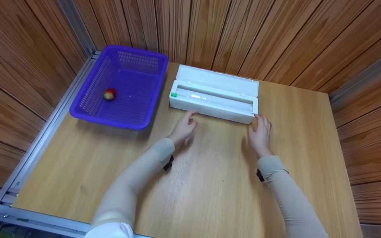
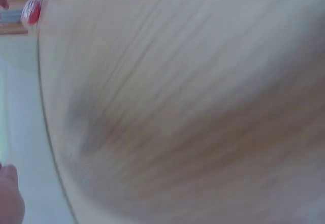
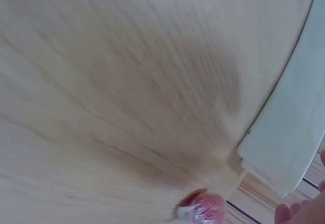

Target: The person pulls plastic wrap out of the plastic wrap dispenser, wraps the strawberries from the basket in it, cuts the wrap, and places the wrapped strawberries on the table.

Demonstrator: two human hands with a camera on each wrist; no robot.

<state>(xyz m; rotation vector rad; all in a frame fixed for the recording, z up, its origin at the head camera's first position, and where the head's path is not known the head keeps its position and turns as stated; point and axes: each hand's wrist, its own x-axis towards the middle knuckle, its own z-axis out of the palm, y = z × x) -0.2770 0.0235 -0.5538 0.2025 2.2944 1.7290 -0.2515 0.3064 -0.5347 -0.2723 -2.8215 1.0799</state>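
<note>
A white plastic wrap box (image 1: 213, 110) stands with its lid (image 1: 217, 79) tipped back. Inside lies a shiny roll of clear film (image 1: 210, 98); a green slider (image 1: 174, 95) sits at its left end. My left hand (image 1: 183, 129), loosely bent, is at the box's front side; contact is unclear. My right hand (image 1: 260, 134) has its fingertips at the front right corner of the box. A red, round, film-wrapped thing (image 3: 209, 210) shows near the box's end in the right wrist view, and as a small red shape (image 2: 32, 11) in the left wrist view. It cannot be made out in the head view.
A purple basket (image 1: 119, 124) stands at the back left of the wooden table (image 1: 210, 185), holding a red and yellow fruit (image 1: 109, 94). Wood-patterned walls (image 1: 230, 29) rise behind and at both sides. A metal rail (image 1: 41, 145) runs along the left edge.
</note>
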